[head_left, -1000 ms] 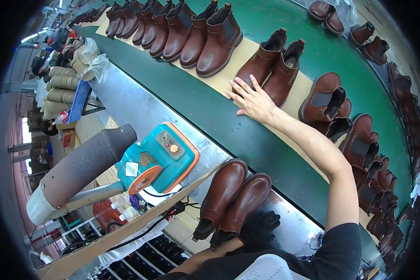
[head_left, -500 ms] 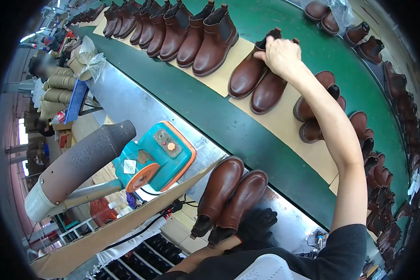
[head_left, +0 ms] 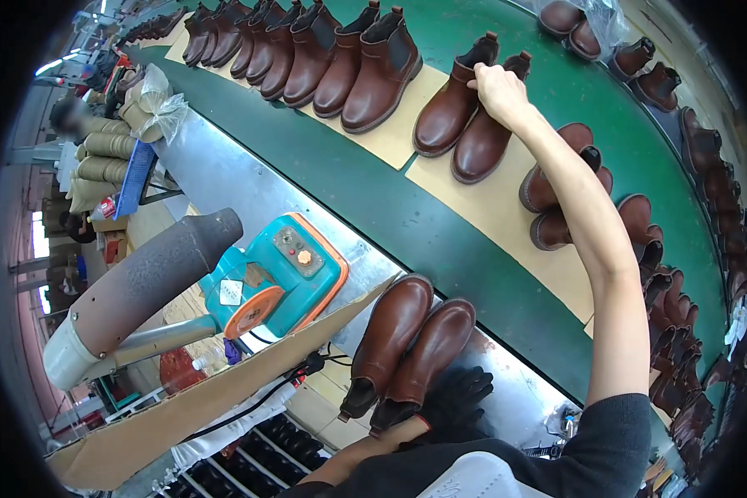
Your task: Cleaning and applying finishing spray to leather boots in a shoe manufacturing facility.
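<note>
My right hand point(head_left: 500, 90) reaches far across the green conveyor belt point(head_left: 390, 217) and grips the tops of a pair of brown ankle boots point(head_left: 456, 124) standing on a cardboard sheet point(head_left: 490, 207). My left hand point(head_left: 456, 400), in a black glove, holds the shaft ends of a second pair of brown boots point(head_left: 402, 344). That pair lies on the metal ledge point(head_left: 224, 178) close to me, toes pointing down and left.
A row of several brown boots point(head_left: 315, 50) stands at the belt's far left, and more pairs point(head_left: 556, 195) line its right side. A teal and orange machine point(head_left: 278, 274) with a grey cylinder point(head_left: 149, 282) sits left, above a long cardboard strip point(head_left: 224, 386).
My right hand has moved from lying flat on the cardboard sheet up onto the tops of the far boot pair. The gloved left hand has stayed at the near pair.
</note>
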{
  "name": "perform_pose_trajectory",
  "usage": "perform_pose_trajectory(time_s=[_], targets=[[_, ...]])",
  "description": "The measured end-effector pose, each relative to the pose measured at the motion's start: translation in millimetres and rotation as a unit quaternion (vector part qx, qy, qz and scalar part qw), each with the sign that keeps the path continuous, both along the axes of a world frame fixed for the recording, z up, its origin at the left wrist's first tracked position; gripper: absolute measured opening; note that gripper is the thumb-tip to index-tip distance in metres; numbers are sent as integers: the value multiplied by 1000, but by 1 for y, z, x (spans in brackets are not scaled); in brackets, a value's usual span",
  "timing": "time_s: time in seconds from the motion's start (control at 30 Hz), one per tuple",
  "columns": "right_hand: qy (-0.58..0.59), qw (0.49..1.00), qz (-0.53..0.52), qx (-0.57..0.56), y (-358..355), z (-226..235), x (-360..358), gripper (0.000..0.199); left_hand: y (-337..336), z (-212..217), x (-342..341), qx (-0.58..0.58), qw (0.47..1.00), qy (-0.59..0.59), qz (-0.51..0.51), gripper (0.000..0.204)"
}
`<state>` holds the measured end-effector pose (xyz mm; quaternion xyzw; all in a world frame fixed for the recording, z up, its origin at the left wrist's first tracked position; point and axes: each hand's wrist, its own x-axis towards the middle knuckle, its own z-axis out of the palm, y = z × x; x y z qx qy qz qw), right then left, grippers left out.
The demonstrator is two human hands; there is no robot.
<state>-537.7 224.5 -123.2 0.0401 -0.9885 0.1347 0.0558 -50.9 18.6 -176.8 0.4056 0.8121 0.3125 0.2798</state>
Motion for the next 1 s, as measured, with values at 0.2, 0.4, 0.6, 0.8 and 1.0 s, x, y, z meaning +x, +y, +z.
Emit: perform_pose_trajectory(time_s=[0.2,0.4,0.6,0.8,1.0], targets=[[162,976,99,106,-79,10,42,69,-4,-3,2,-7,1000,-28,6,54],[68,964,218,137,-89,-84,79,69,2,-1,0,2,1000,-16,11,54],[80,963,208,151,-90,-97,74,61,-3,0,-1,5,1000,19,20,54],[74,962,213,157,-91,-97,77,60,-3,0,1,-15,1000,-22,2,55],[95,959,207,169,-91,-97,77,60,-2,-3,4,0,999,-31,15,55]])
